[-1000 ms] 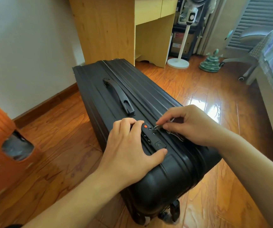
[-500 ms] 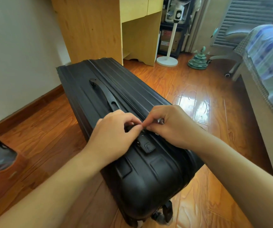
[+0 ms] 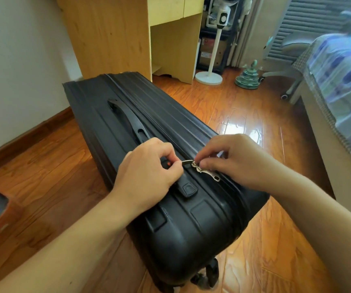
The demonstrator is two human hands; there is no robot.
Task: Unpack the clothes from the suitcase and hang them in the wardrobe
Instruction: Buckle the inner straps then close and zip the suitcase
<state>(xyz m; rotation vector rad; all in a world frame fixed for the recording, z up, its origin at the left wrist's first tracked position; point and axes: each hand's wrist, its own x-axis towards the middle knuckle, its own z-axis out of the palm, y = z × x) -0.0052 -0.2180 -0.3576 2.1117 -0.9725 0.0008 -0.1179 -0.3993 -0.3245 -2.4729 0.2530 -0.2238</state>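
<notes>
**Both hands at the zip pulls of a shut suitcase**

The black suitcase (image 3: pixel 149 157) lies on its side on the wood floor (image 3: pixel 255 127), zipped shut, so nothing inside it can be seen. Its carry handle (image 3: pixel 128 119) faces up, and its wheels (image 3: pixel 208 275) are at the end nearest the person.

Just past the near end of the handle sits the lock (image 3: pixel 188 188). The left hand (image 3: pixel 149 174) rests on the suitcase over the lock, thumb and forefinger pinching one metal zip pull (image 3: pixel 186 162). The right hand (image 3: pixel 238 161) is beside it, fingers curled, pinching the zip slider (image 3: pixel 195 164) where the two pulls meet. A second pull (image 3: pixel 211 176) lies flat on the shell just below the right hand's fingers.

Beyond the far end of the suitcase stands a wooden cabinet (image 3: pixel 106 34); whether it is the wardrobe cannot be told. To the right of the suitcase is a bed (image 3: pixel 339 70) with a blue patterned cover.
</notes>
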